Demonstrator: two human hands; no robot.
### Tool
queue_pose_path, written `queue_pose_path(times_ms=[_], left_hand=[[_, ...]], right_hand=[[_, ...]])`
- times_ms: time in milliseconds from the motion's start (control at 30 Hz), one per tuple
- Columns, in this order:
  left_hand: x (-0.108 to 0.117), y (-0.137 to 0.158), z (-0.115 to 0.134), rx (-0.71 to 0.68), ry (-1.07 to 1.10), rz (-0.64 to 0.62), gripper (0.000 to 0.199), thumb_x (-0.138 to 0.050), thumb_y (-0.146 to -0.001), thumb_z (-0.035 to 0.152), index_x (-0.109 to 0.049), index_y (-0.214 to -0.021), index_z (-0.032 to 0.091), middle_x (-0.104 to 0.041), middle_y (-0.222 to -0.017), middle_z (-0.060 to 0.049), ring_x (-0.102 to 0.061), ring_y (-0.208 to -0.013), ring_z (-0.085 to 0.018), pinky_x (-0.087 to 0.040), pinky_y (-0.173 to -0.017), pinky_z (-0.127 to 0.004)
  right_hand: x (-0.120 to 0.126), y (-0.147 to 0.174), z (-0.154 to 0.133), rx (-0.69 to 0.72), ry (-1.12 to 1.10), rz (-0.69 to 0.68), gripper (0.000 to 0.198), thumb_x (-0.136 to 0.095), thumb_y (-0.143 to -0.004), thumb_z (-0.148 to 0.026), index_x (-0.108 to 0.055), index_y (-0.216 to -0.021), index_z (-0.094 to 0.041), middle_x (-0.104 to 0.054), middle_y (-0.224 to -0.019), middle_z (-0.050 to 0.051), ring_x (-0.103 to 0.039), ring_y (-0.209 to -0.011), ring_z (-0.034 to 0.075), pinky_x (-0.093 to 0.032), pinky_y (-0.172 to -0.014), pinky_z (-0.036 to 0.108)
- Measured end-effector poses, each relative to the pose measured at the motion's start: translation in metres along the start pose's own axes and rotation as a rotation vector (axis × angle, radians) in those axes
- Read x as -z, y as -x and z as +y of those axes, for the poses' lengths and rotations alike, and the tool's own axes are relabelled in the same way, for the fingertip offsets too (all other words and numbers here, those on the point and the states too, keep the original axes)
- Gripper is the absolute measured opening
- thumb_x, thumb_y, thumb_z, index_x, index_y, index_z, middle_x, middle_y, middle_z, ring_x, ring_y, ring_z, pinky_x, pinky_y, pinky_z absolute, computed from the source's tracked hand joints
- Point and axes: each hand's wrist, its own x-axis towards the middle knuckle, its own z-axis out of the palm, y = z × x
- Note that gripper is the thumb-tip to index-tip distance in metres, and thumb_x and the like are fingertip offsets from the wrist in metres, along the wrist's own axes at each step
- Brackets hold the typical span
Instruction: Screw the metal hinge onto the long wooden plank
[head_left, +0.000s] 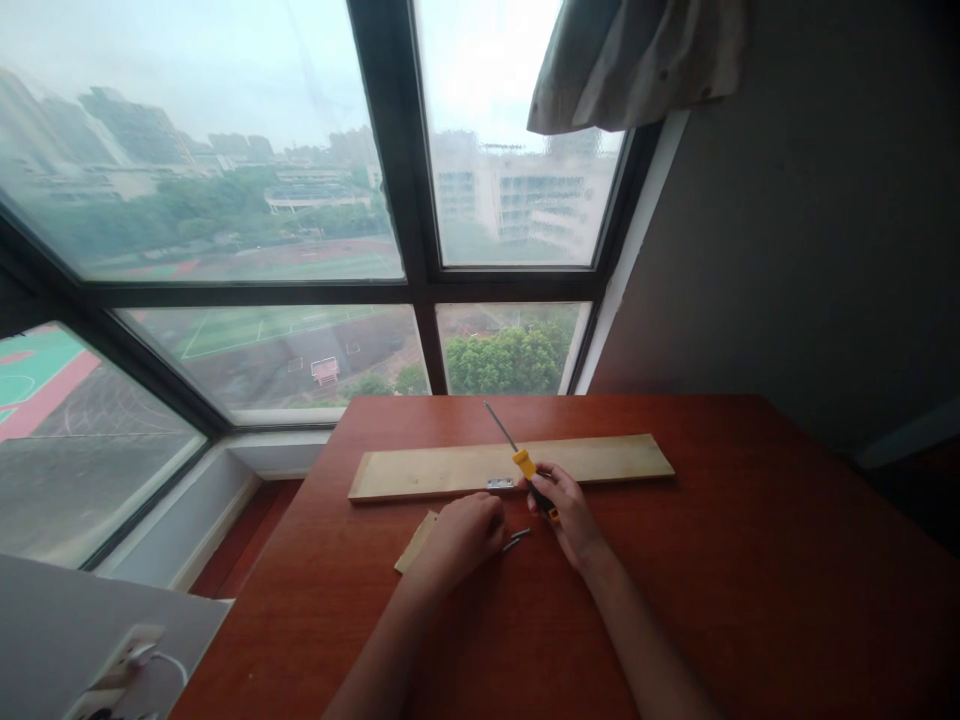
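A reddish-brown table (pixel 712 560) stands against a large dark-framed window (pixel 405 290), with a grey curtain (pixel 637 60) bunched at the upper right and a white wall socket with a cable (pixel 127 660) at the lower left. One long pale wooden plank (pixel 450 467) lies across the table, its long axis running left to right, and a small metal hinge (pixel 500 484) sits at its near edge. A smaller wooden piece (pixel 416 542) pokes out from under the left hand (pixel 461 532), whose fingers are curled shut over it. The right hand (pixel 566 510) has its fingers wrapped around the yellow-and-black handle of one screwdriver (pixel 523 462), whose shaft slants up and left over the plank, tip pointing toward the window. Between the hands lie about two small screws (pixel 516 541), too small to count surely.
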Motion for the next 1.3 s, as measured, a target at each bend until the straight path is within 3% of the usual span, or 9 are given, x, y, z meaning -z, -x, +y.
queue_pose_path(times_ms=[133, 267, 333, 500, 633, 967, 1300], left_hand=[[-0.002, 0.002, 0.000, -0.055, 0.000, -0.047, 0.012, -0.054, -0.082, 0.017, -0.064, -0.076, 0.021, -0.065, -0.083, -0.003, -0.060, -0.075, -0.016, -0.039, -0.065, -0.023], [-0.002, 0.002, -0.003, -0.108, 0.111, -0.018, 0.016, -0.054, -0.083, 0.018, -0.069, -0.080, 0.022, -0.065, -0.085, -0.003, -0.060, -0.075, -0.015, -0.042, -0.067, -0.022], [-0.002, -0.001, -0.005, -0.126, 0.216, 0.066, 0.018, -0.053, -0.086, 0.019, -0.071, -0.085, 0.022, -0.066, -0.088, -0.003, -0.060, -0.074, -0.014, -0.044, -0.068, -0.022], [-0.006, -0.012, -0.016, -0.104, 0.440, 0.413, 0.019, -0.055, -0.088, 0.025, -0.072, -0.094, 0.020, -0.068, -0.090, -0.006, -0.064, -0.078, -0.015, -0.050, -0.071, -0.024], [-0.010, -0.019, -0.024, -0.034, 0.480, 0.560, 0.016, -0.056, -0.086, 0.023, -0.070, -0.094, 0.020, -0.071, -0.091, -0.006, -0.066, -0.082, -0.017, -0.055, -0.072, -0.026], [-0.020, -0.023, -0.033, -0.002, 0.334, 0.531, 0.017, -0.055, -0.085, 0.016, -0.069, -0.094, 0.021, -0.072, -0.094, -0.003, -0.067, -0.082, -0.016, -0.056, -0.077, -0.028], [-0.020, -0.024, -0.028, -0.007, 0.213, 0.485, 0.016, -0.055, -0.085, 0.014, -0.068, -0.092, 0.021, -0.072, -0.092, -0.004, -0.067, -0.085, -0.017, -0.053, -0.080, -0.030]], right_hand=[[0.000, 0.000, 0.000, -0.001, 0.006, 0.004, 0.033, -0.074, -0.073, -0.041, -0.059, -0.094, -0.021, -0.069, -0.082, 0.001, -0.052, -0.057, 0.012, -0.035, -0.053, 0.026], [0.000, -0.001, 0.000, 0.004, 0.011, 0.003, 0.033, -0.074, -0.072, -0.041, -0.059, -0.094, -0.021, -0.070, -0.082, 0.001, -0.052, -0.057, 0.012, -0.035, -0.054, 0.026], [0.000, -0.001, 0.000, 0.006, 0.012, 0.000, 0.033, -0.074, -0.073, -0.041, -0.059, -0.094, -0.021, -0.070, -0.082, 0.002, -0.052, -0.057, 0.012, -0.036, -0.054, 0.027], [0.000, -0.001, 0.000, 0.010, 0.016, -0.002, 0.034, -0.073, -0.073, -0.042, -0.059, -0.096, -0.021, -0.070, -0.082, 0.003, -0.052, -0.058, 0.012, -0.037, -0.055, 0.027], [-0.001, -0.001, 0.000, 0.003, 0.022, 0.013, 0.037, -0.075, -0.070, -0.043, -0.059, -0.095, -0.021, -0.070, -0.081, 0.002, -0.052, -0.056, 0.012, -0.036, -0.054, 0.027], [-0.001, -0.001, 0.002, -0.002, 0.034, 0.010, 0.035, -0.074, -0.073, -0.041, -0.059, -0.096, -0.020, -0.070, -0.082, 0.002, -0.052, -0.056, 0.010, -0.035, -0.053, 0.025], [-0.001, -0.001, 0.000, 0.005, 0.044, 0.001, 0.033, -0.073, -0.074, -0.040, -0.059, -0.096, -0.020, -0.070, -0.082, 0.002, -0.051, -0.057, 0.011, -0.035, -0.053, 0.025]])
